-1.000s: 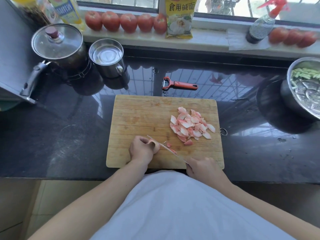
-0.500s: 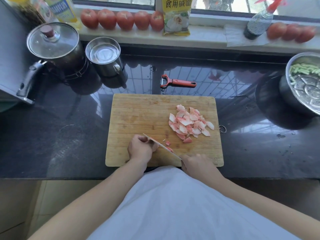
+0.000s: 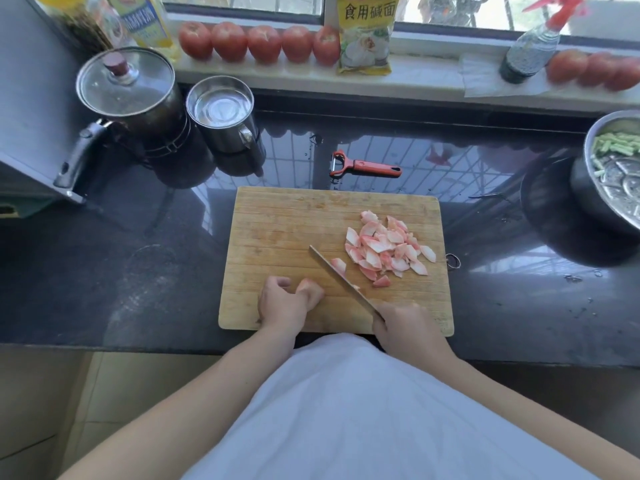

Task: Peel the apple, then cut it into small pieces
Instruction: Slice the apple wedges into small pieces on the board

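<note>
Bamboo cutting board sits at the front edge of the black countertop, long side parallel to that edge.

Left hand near the board's front edge, left of centre; fingers curled, pinching a small remaining apple piece against the board.

Right hand at the board's front edge, right of centre; fingers wrapped tight round the handle of a knife. Blade runs diagonally away to the left, tip toward board centre. One apple slice lies just beside the blade on its right.

Pile of cut apple pieces on the right half of the board, pink-skinned, pale flesh.

Red peeler on the countertop just behind the board's back edge. Lidded pot and steel mug at the back-left corner.
</note>
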Tool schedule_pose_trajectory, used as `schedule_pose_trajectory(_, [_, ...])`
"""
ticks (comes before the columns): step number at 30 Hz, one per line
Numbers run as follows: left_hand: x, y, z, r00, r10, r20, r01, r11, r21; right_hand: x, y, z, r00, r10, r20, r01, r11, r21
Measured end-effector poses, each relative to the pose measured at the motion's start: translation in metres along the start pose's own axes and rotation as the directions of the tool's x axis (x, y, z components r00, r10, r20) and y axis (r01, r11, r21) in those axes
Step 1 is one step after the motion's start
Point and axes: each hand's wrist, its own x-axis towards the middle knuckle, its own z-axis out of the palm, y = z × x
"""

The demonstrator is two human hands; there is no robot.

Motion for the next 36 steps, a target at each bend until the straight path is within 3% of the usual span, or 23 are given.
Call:
schedule_pose_trajectory(2, [0.001, -0.001, 0.002, 1.000, -0.022, -0.018, 0.022, 0.999, -0.026, -0.005, -0.002, -0.003, 0.992, -0.110, -0.066, 0.110, 0.994, -0.011])
schedule_pose_trajectory(6, [0.001, 0.003, 0.006, 0.997, -0.070, -0.028, 0.068, 0.996, -0.063, -0.007, -0.002, 0.005, 0.980, -0.198, -0.016, 0.196, 0.977, -0.082])
schedule_pose_trajectory(18, [0.002, 0.008, 0.010, 0.992, -0.122, -0.029, 0.118, 0.986, -0.115, -0.009, 0.005, 0.009, 0.985, -0.170, 0.035, 0.173, 0.979, -0.111])
schedule_pose_trajectory(22, [0.003, 0.007, 0.009, 0.991, -0.136, -0.019, 0.133, 0.984, -0.121, -0.009, 0.003, 0.002, 0.978, -0.177, 0.111, 0.194, 0.965, -0.176])
schedule_pose_trajectory(29, [0.004, 0.011, 0.007, 0.992, -0.122, -0.007, 0.120, 0.985, -0.125, 0.004, -0.017, -0.008, 0.952, -0.065, 0.299, 0.136, 0.965, -0.223])
schedule_pose_trajectory(36, [0.000, 0.011, 0.007, 0.998, -0.029, -0.048, 0.027, 0.998, -0.051, 0.035, -0.037, 0.007, 0.970, -0.087, 0.227, 0.134, 0.970, -0.202])
